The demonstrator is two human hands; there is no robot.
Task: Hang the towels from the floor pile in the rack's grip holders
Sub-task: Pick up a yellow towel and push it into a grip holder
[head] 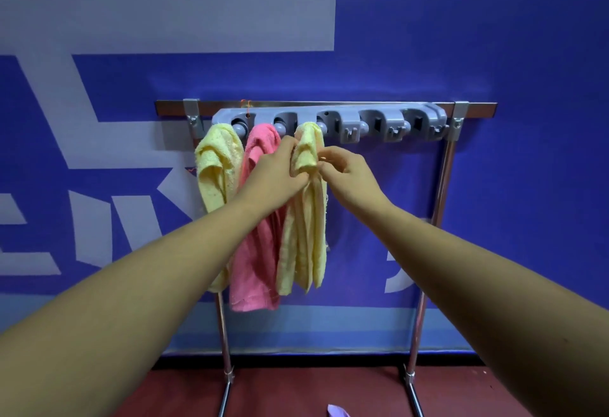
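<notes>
left hand (276,171) — grips yellow towel (309,225) under third holder (329,119) | right hand (349,172) — pinches its edge

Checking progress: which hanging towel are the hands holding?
The rightmost yellow towel, at the third holder: left hand and right hand both pinch its top. The pink towel and other yellow towel hang leftward.

The grey holder strip (329,121) runs across the top of the chrome rack (441,186). Three towels hang from its leftmost holders (left to right): a yellow towel (217,166), a pink towel (255,252) and a second yellow towel (308,235), its top bunched.
</notes>
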